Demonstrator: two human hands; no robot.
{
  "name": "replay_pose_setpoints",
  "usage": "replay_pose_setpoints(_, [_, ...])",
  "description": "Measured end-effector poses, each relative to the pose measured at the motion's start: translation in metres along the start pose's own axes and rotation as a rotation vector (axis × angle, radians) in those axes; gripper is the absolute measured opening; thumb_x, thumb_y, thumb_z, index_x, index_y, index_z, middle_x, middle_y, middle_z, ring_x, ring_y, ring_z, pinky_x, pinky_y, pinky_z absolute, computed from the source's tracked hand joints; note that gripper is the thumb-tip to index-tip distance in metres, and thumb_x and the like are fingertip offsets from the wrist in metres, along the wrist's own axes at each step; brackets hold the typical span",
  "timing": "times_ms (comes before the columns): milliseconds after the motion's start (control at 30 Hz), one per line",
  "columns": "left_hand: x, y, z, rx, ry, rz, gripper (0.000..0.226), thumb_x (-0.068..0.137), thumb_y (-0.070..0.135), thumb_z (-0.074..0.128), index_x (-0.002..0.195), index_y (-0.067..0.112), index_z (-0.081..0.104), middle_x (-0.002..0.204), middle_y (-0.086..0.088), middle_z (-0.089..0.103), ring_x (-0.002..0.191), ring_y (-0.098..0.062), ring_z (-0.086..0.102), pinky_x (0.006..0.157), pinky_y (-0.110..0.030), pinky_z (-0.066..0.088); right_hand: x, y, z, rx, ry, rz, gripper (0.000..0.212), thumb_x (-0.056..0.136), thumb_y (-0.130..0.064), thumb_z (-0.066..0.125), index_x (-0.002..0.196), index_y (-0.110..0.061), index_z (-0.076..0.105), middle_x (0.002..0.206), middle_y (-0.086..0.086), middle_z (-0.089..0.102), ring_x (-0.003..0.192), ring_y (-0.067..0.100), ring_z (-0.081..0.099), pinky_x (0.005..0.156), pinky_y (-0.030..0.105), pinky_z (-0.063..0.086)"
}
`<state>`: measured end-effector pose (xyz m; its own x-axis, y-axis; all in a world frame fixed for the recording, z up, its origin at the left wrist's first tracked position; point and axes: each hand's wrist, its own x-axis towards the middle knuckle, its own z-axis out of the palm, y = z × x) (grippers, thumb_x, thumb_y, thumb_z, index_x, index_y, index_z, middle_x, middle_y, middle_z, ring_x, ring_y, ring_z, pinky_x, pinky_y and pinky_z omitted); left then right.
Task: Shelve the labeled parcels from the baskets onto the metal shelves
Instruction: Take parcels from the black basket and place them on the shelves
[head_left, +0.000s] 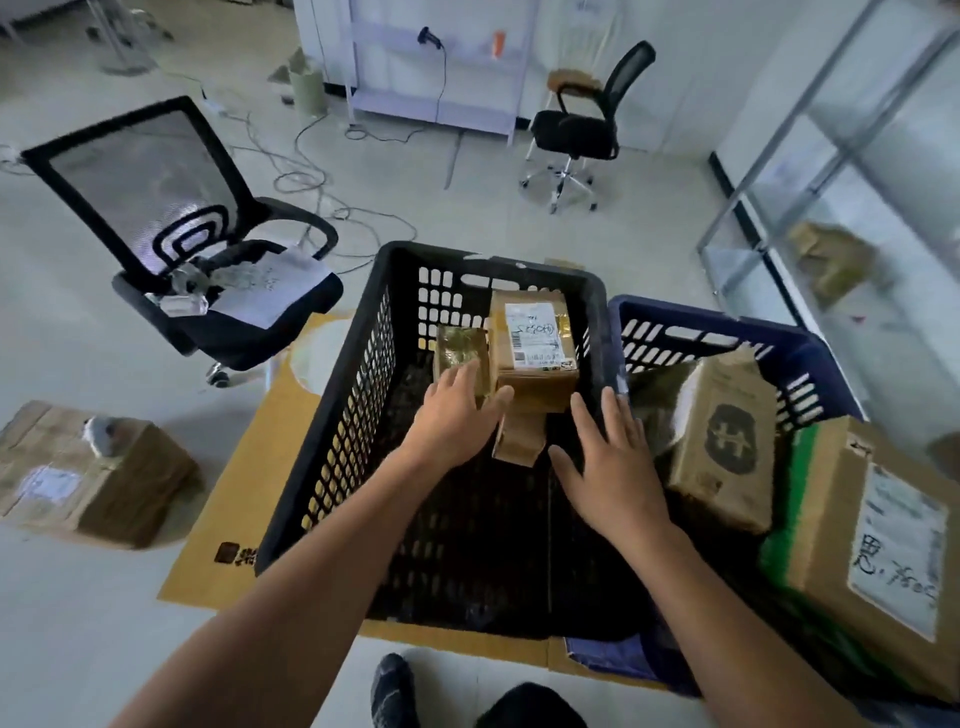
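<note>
Reaching into the black basket (332, 415) with both hands, you risk most with the labelled parcel (535, 358). It stands by the far wall, propped on a brown piece (519, 441) beneath it. Lifted unevenly, I judge it could tip and drag the small gold-wrapped parcel (460, 348) beside it over.

Your left grip (457, 421) lies flat-fingered across the gold-wrapped parcel towards the labelled parcel's near corner, holding nothing. Your right grip (613, 462) is spread wide just beside that parcel's right side, also holding nothing. Pressed between flat palms alone, the taped cardboard may slip.

Counted, you have:
- Two baskets, the black one and the blue basket (810, 343), side by side.
- Two plain cardboard parcels in the blue one, the emblem parcel (727, 447) and the handwritten parcel (872, 545).
- One floor parcel (93, 473) at your left.
- Two sure parcels in the black basket; whether the brown piece is a third, you cannot tell.
</note>
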<state>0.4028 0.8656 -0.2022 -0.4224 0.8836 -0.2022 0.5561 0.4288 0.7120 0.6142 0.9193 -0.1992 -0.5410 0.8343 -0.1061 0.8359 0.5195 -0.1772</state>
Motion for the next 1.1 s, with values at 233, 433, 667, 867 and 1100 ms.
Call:
replay_pose_setpoints(233, [0.056, 0.023, 0.027, -0.254, -0.033, -0.062, 0.079, 0.096, 0.067, 0.051, 0.16, 0.031, 0.021, 0.165, -0.006, 0.027, 0.145, -0.024, 0.038, 0.114, -0.047, 0.036, 0.03, 0.002, 0.0, 0.059, 0.02, 0.125, 0.087, 0.106, -0.057, 0.037, 0.165, -0.014, -0.011, 0.173, 0.005, -0.018, 0.159, 0.02, -0.02, 0.131, 0.04, -0.004])
replay_pose_setpoints(433, [0.076, 0.016, 0.047, -0.547, -0.023, -0.191, 0.093, 0.088, 0.063, 0.068, 0.161, 0.032, 0.019, 0.156, 0.004, 0.046, 0.139, -0.021, 0.048, 0.114, -0.04, 0.038, 0.031, 0.003, 0.004, 0.064, 0.034, 0.141, 0.088, 0.105, -0.061, 0.032, 0.165, -0.016, -0.014, 0.172, 0.002, -0.022, 0.156, 0.018, -0.026, 0.127, 0.038, -0.011])
replay_pose_setpoints(667, [0.084, 0.015, 0.055, -0.701, -0.001, -0.24, 0.095, 0.085, 0.053, 0.076, 0.161, 0.035, 0.023, 0.156, 0.001, 0.046, 0.133, -0.02, 0.054, 0.112, -0.045, 0.045, 0.033, 0.004, 0.003, 0.111, 0.02, 0.142, 0.089, 0.104, -0.062, 0.033, 0.165, -0.017, -0.014, 0.171, 0.002, -0.023, 0.153, 0.017, -0.03, 0.128, 0.041, -0.01])
replay_pose_setpoints(867, [0.065, 0.004, 0.046, -0.68, -0.006, -0.209, 0.095, 0.086, 0.056, 0.074, 0.161, 0.044, 0.016, 0.162, -0.001, 0.035, 0.138, -0.025, 0.048, 0.113, -0.051, 0.043, 0.033, 0.004, -0.002, 0.135, 0.013, 0.131, 0.088, 0.104, -0.063, 0.032, 0.166, -0.017, -0.011, 0.173, 0.003, -0.019, 0.154, 0.018, -0.029, 0.126, 0.039, -0.015])
replay_pose_setpoints(1100, [0.007, -0.019, 0.011, -0.73, -0.011, -0.155, 0.103, 0.064, 0.08, 0.078, 0.151, 0.057, 0.028, 0.151, 0.004, 0.046, 0.13, -0.023, 0.057, 0.109, -0.049, 0.049, 0.003, -0.016, -0.011, 0.242, 0.009, 0.139, 0.086, 0.102, -0.068, 0.026, 0.167, -0.018, 0.0, 0.175, 0.003, -0.005, 0.156, 0.016, -0.027, 0.127, 0.041, -0.018])
